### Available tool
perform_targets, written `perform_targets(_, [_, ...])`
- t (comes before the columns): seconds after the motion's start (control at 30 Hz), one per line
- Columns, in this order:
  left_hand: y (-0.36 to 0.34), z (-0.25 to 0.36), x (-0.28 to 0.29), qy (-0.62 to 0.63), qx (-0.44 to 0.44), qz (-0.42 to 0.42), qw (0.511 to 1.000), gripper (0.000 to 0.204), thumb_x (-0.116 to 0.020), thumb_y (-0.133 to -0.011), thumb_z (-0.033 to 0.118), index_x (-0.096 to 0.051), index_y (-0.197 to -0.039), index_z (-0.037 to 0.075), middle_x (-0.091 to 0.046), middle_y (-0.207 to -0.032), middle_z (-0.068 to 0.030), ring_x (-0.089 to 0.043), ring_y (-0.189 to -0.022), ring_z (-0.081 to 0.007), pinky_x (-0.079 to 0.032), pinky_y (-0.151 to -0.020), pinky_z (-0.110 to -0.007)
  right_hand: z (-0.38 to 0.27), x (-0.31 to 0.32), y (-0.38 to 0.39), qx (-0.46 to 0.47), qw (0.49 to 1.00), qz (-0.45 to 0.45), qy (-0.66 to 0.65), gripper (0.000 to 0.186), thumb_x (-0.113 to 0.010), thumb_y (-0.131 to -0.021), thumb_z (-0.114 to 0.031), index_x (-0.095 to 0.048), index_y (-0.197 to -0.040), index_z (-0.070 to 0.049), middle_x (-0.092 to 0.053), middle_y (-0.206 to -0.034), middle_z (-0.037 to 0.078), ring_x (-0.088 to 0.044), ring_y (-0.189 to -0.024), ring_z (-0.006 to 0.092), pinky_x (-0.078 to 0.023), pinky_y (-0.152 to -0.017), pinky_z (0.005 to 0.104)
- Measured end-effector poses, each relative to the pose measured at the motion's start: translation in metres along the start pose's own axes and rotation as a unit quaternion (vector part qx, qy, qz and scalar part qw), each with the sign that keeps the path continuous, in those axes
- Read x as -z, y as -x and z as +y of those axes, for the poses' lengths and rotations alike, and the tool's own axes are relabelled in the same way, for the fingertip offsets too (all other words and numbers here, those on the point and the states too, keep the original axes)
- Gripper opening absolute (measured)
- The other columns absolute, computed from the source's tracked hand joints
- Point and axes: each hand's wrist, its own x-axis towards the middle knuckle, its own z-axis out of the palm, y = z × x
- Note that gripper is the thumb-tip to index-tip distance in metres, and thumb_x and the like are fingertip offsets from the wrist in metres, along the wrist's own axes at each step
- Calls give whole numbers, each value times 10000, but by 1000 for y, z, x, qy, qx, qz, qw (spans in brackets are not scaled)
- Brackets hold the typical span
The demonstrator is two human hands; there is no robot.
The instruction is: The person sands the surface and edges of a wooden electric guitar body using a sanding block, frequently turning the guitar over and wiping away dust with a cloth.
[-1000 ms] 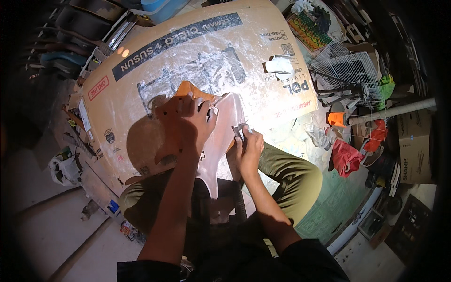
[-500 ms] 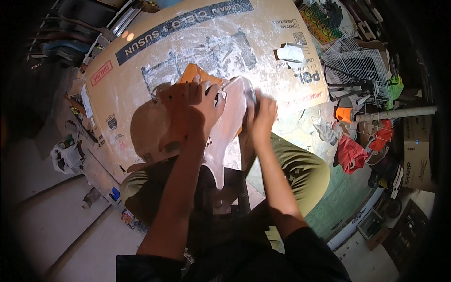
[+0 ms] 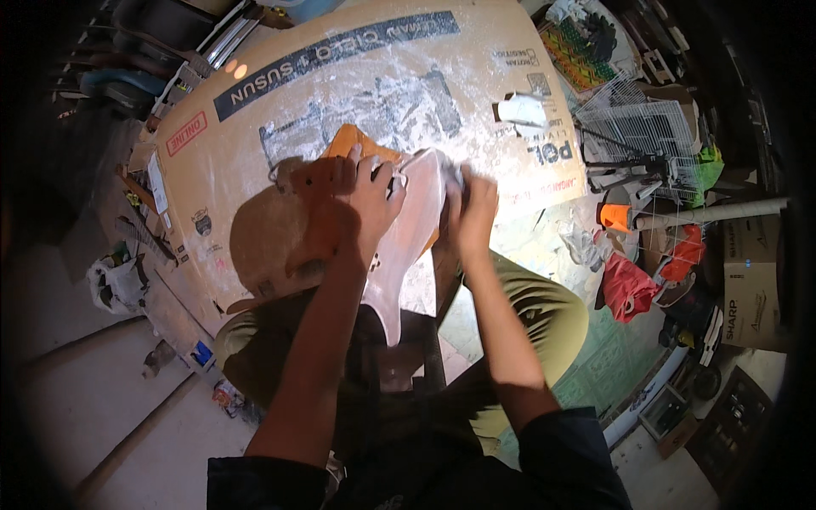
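Observation:
A curved, dusty pinkish-brown panel (image 3: pixel 415 212) with a narrow tail points toward me between my knees. Its broad upper end rests over an orange-brown board (image 3: pixel 353 140). My left hand (image 3: pixel 372 202) grips the panel's left side, with bent fingers over its upper part. At the panel's upper right edge, my right hand (image 3: pixel 474 212) is curled and smeared by motion. Something grey shows between its fingers and the edge; its kind cannot be made out.
Under the work lies a large cardboard sheet (image 3: pixel 246 153) covered with white dust. On the right are a wire rack (image 3: pixel 642 127), an orange cup-like thing (image 3: pixel 615 210), a red bag (image 3: pixel 627 287) and a cardboard box (image 3: pixel 750 302). A whitish plastic bag (image 3: pixel 119 282) lies at left.
The panel and both hands appear slightly lower and to the left, along with a small shift of the whole view. My right hand stays at the panel's right edge, blurred in both frames.

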Motion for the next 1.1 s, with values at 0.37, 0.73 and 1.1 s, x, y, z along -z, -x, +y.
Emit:
perform_targets(0.37, [-9, 4, 2, 1, -17, 6, 1000, 298, -726, -830, 274, -743, -1098, 146, -637, -1258, -97, -464, -1400, -365, -459, -1036, -544, 7, -2, -2, 32, 999, 34, 27, 400, -707, -907, -107, -655, -1304, -115, -616, -1158, 193, -572, -1093, 383, -428, -957, 496])
perform_targets(0.73, [-7, 1, -5, 27, 5, 16, 999, 265, -724, -815, 300, -749, -1021, 133, -638, -1211, -90, -471, -1375, -362, -365, -1127, -590, 6, -1, -2, 19, 999, 1, 31, 392, -697, -928, -139, -644, -1313, -90, -604, -1151, 195, -558, -1105, 384, -422, -972, 497])
perform_targets(1.1, [-5, -1, -3, 28, -2, 19, 999, 317, -728, -814, 315, -746, -1080, 143, -627, -1227, -107, -457, -1387, -360, -355, -1140, -586, -2, -5, -6, 39, 998, -1, 40, 409, -711, -912, -130, -643, -1315, -128, -597, -1143, 188, -563, -1091, 390, -439, -932, 497])
